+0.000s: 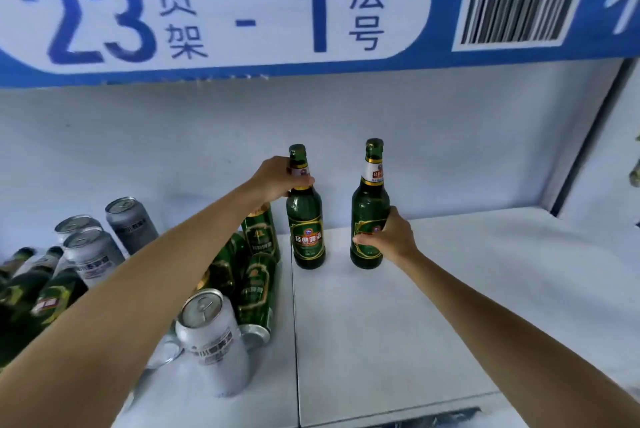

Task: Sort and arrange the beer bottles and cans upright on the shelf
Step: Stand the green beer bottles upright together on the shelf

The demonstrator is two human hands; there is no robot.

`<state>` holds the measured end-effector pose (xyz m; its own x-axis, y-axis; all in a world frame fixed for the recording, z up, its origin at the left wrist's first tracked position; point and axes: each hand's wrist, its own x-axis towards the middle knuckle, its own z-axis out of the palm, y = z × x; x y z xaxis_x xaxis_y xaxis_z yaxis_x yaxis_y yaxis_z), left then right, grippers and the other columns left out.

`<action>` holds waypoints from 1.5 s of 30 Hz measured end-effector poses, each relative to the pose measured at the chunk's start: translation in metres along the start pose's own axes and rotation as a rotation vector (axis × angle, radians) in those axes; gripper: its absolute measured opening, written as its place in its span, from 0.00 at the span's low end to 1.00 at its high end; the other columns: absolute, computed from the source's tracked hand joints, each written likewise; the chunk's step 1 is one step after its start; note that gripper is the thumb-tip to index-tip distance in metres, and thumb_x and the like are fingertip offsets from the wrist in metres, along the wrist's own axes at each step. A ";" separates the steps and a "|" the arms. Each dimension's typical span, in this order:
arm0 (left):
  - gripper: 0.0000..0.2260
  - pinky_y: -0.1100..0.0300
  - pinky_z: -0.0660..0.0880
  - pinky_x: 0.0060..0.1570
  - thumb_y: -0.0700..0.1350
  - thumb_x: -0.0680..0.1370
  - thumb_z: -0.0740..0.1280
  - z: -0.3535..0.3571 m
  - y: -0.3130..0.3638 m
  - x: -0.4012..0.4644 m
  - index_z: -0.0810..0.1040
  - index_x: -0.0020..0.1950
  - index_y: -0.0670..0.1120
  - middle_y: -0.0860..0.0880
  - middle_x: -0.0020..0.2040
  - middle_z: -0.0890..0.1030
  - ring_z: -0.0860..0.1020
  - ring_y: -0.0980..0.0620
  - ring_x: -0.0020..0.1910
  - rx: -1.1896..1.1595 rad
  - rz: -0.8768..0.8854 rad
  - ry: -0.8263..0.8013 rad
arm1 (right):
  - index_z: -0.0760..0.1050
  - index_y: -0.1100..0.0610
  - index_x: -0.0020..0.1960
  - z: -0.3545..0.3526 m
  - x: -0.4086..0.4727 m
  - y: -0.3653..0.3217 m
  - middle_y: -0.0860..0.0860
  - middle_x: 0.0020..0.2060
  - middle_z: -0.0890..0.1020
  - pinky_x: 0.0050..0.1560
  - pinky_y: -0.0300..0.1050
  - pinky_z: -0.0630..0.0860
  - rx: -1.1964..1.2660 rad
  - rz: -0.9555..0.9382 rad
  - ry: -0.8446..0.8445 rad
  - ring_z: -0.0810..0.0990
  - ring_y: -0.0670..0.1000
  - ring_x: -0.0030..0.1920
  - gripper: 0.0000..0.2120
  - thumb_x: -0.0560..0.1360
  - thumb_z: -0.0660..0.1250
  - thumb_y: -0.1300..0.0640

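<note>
Two green beer bottles stand upright on the white shelf (433, 289), near the middle of the frame. The left hand (277, 178) has its fingers curled round the neck of the left bottle (306, 230). The right hand (391, 237) wraps its fingers round the fat lower part of the right bottle (369, 206). In the lower left sit silver cans (211, 337), green cans (258, 289) and more bottles, some tipped over.

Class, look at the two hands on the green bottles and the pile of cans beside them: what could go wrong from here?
1. The left hand grips its bottle only at the neck, so it may tip.
2. The left forearm crosses the jumbled green cans and silver can; pulling back might knock them.
</note>
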<state>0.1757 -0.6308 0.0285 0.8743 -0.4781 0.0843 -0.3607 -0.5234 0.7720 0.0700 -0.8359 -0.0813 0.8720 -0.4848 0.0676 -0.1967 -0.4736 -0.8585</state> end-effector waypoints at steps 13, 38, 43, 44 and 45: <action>0.13 0.47 0.78 0.56 0.49 0.71 0.73 0.013 -0.010 0.039 0.82 0.52 0.43 0.45 0.49 0.84 0.82 0.47 0.50 0.077 -0.102 0.041 | 0.68 0.58 0.62 0.026 0.049 0.010 0.55 0.58 0.79 0.60 0.55 0.76 -0.013 -0.021 -0.078 0.79 0.57 0.58 0.36 0.59 0.81 0.56; 0.26 0.52 0.67 0.63 0.63 0.77 0.61 -0.043 -0.004 -0.036 0.72 0.69 0.48 0.47 0.69 0.74 0.71 0.45 0.67 0.854 0.024 0.004 | 0.69 0.59 0.68 -0.023 0.001 -0.027 0.57 0.64 0.73 0.61 0.55 0.73 -0.803 -0.140 -0.188 0.74 0.59 0.63 0.31 0.74 0.64 0.39; 0.24 0.53 0.67 0.64 0.63 0.78 0.59 -0.063 0.006 -0.106 0.72 0.69 0.51 0.49 0.69 0.74 0.70 0.47 0.67 0.925 0.050 0.022 | 0.72 0.59 0.62 -0.026 -0.049 -0.061 0.57 0.57 0.76 0.54 0.51 0.73 -0.891 -0.306 -0.163 0.77 0.58 0.56 0.27 0.74 0.63 0.39; 0.24 0.53 0.67 0.64 0.63 0.78 0.58 -0.067 0.007 -0.119 0.73 0.69 0.51 0.49 0.68 0.74 0.71 0.47 0.67 0.916 0.038 0.025 | 0.73 0.59 0.59 -0.026 -0.058 -0.068 0.57 0.56 0.77 0.53 0.50 0.73 -0.883 -0.320 -0.170 0.77 0.58 0.55 0.26 0.74 0.63 0.39; 0.24 0.53 0.67 0.63 0.64 0.78 0.58 -0.072 0.009 -0.134 0.73 0.68 0.52 0.49 0.68 0.75 0.71 0.47 0.67 0.915 0.023 0.026 | 0.73 0.59 0.57 -0.026 -0.070 -0.075 0.57 0.55 0.77 0.51 0.50 0.73 -0.872 -0.336 -0.182 0.77 0.57 0.53 0.25 0.74 0.63 0.38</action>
<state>0.0785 -0.5203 0.0696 0.8668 -0.4848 0.1164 -0.4849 -0.8741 -0.0295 0.0118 -0.7853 -0.0086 0.9857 -0.1362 0.0991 -0.1239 -0.9849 -0.1212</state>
